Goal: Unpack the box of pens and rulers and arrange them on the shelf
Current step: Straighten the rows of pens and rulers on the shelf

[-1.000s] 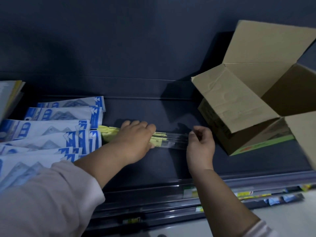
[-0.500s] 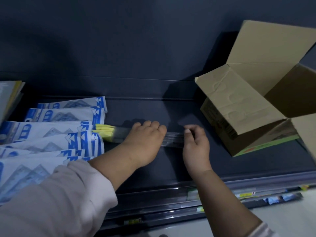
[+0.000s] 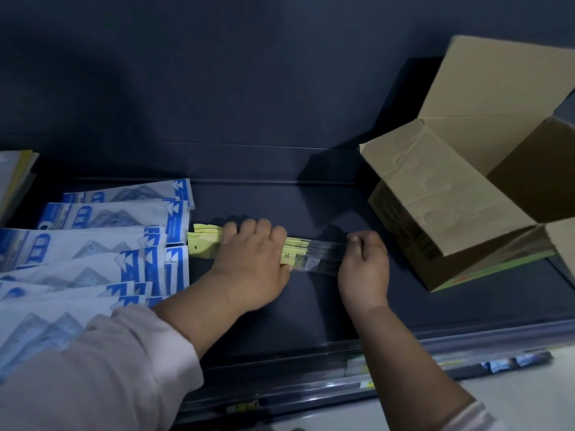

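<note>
My left grip (image 3: 249, 259) is clamped over one bundle of clear plastic rulers with yellow paper header cards (image 3: 320, 256), fingers curled over its far edge and thumb at its near edge. My right grip (image 3: 364, 262) pinches the bundle's clear right end with curled fingers. The bundle lies flat on the dark blue-grey metal shelf (image 3: 311, 306), running left to right. I cannot count the rulers in it, as they overlap.

Its yellow end lies just beside the blue and white flat packets printed with triangles (image 3: 93, 244). I count at least seven of these, fanned over each other on the left. One open brown cardboard box (image 3: 451, 194) stands to the right, near my right grip but apart from it. One stack of pale sheets (image 3: 15, 178) leans at the far left edge.
</note>
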### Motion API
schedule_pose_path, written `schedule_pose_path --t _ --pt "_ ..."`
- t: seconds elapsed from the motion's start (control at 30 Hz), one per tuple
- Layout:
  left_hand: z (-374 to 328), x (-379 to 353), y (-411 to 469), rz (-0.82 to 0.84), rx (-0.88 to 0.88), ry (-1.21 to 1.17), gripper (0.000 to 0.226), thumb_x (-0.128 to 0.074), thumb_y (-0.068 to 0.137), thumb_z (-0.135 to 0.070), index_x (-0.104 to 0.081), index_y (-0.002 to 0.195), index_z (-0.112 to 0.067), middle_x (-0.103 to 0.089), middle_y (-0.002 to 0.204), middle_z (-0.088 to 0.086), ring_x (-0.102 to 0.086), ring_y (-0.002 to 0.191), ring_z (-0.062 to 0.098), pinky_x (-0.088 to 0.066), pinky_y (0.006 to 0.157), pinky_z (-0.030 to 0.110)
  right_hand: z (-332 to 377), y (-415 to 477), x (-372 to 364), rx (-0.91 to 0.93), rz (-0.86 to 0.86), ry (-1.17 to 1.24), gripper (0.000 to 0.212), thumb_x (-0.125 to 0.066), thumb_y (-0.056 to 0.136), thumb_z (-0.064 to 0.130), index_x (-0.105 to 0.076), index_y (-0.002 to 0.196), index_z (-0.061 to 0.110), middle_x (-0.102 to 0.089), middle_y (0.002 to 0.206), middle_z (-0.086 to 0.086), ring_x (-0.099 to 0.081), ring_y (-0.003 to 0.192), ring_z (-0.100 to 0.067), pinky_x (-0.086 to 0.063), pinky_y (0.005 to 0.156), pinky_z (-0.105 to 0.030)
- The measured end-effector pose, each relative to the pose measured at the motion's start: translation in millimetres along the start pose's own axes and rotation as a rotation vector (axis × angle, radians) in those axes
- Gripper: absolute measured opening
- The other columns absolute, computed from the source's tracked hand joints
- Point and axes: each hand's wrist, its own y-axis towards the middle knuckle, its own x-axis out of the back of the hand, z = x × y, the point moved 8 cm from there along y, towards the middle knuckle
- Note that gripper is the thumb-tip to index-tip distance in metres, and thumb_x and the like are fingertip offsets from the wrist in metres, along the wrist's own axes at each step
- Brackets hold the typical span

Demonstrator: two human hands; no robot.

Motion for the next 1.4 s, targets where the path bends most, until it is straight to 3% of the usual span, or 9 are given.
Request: schedule_pose_path --t 0.2,0.33,0.43,0.5,0.7,0.9,1.03,1.17,1.4 --pt "-4 -3 8 0.058 -0.090 -0.010 0.026 -0.041 0.095 -0.039 -0.034 0.113 -0.023 -0.042 0.119 0.001 -0.038 0.110 0.022 -0.026 0.088 0.040 2 -1 -2 -0.038 -0.016 0.036 0.017 -0.043 0.095 0.005 -0.057 0.094 0.015 -0.058 0.107 -0.011 -0.049 0.085 -0.013 -0.031 0.068 -0.015" --pt "-1 2 22 0.110 -0.117 -0.005 0.029 -0.047 0.095 -0.040 -0.038 0.114 -0.019 -0.048 0.123 0.005 -0.044 0.113 0.024 -0.033 0.087 0.039 10 8 -5 -0.047 0.009 0.057 0.020 -0.041 0.097 0.008 -0.059 0.108 0.009 -0.055 0.118 -0.013 -0.052 0.105 -0.022 -0.031 0.077 -0.017" --pt "11 11 45 0.160 -0.081 -0.062 0.028 -0.051 0.094 -0.040 -0.041 0.110 -0.019 -0.052 0.122 0.006 -0.048 0.111 0.025 -0.036 0.082 0.036 28 20 -18 0.017 0.077 -0.110 0.041 -0.039 0.101 0.019 -0.040 0.141 0.009 -0.035 0.146 -0.012 -0.033 0.133 -0.023 -0.026 0.102 -0.022" --pt "21 15 66 0.214 -0.045 -0.096 0.026 -0.053 0.093 -0.040 -0.039 0.104 -0.020 -0.054 0.122 0.007 -0.050 0.109 0.025 -0.037 0.079 0.034 41 21 -34 0.124 0.153 -0.262 0.051 -0.037 0.101 0.022 -0.024 0.150 0.011 -0.016 0.158 -0.008 -0.010 0.146 -0.020 -0.010 0.117 -0.030" --pt "47 3 115 0.437 0.013 -0.181 0.041 -0.053 0.094 -0.041 -0.039 0.125 -0.019 -0.051 0.127 0.004 -0.048 0.101 0.022 -0.037 0.079 0.031 44 30 -73 0.328 0.345 -0.548 0.057 -0.035 0.101 0.028 -0.011 0.152 0.024 0.004 0.161 0.003 0.013 0.146 -0.015 -0.001 0.117 -0.039" --pt "53 -11 127 0.380 -0.004 -0.001 0.067 -0.042 0.094 -0.051 -0.012 0.150 -0.032 -0.025 0.146 0.005 -0.022 0.135 0.026 -0.020 0.108 0.042 39 48 -92 0.429 0.442 -0.763 0.062 -0.032 0.100 0.040 -0.006 0.153 0.022 0.004 0.161 0.001 0.011 0.147 -0.021 0.005 0.118 -0.037" --pt "46 -18 113 0.278 -0.023 -0.006 0.075 -0.035 0.094 -0.047 0.003 0.152 -0.020 -0.019 0.154 0.004 -0.017 0.140 0.025 -0.012 0.113 0.041 30 44 -95 0.419 0.480 -0.792 0.062 -0.031 0.100 0.042 -0.007 0.153 0.022 0.003 0.161 0.002 0.011 0.147 -0.020 0.003 0.119 -0.039" --pt "40 -29 98 0.252 0.001 -0.072 0.073 -0.028 0.094 -0.047 0.006 0.152 -0.019 -0.002 0.160 0.006 -0.004 0.146 0.024 -0.004 0.118 0.044 50 53 -90 0.523 0.328 -0.713 0.047 -0.032 0.100 0.029 -0.033 0.145 0.016 -0.026 0.156 -0.006 -0.013 0.145 -0.024 -0.004 0.118 -0.039" --pt "31 -36 80 0.210 -0.026 -0.131 0.063 -0.016 0.096 -0.045 0.009 0.151 -0.027 0.015 0.159 -0.002 0.015 0.146 0.024 0.008 0.116 0.051 37 62 -110 0.541 0.515 -0.848 0.050 -0.020 0.102 0.041 -0.019 0.151 0.030 -0.015 0.160 0.003 -0.006 0.146 -0.024 -0.002 0.115 -0.041"
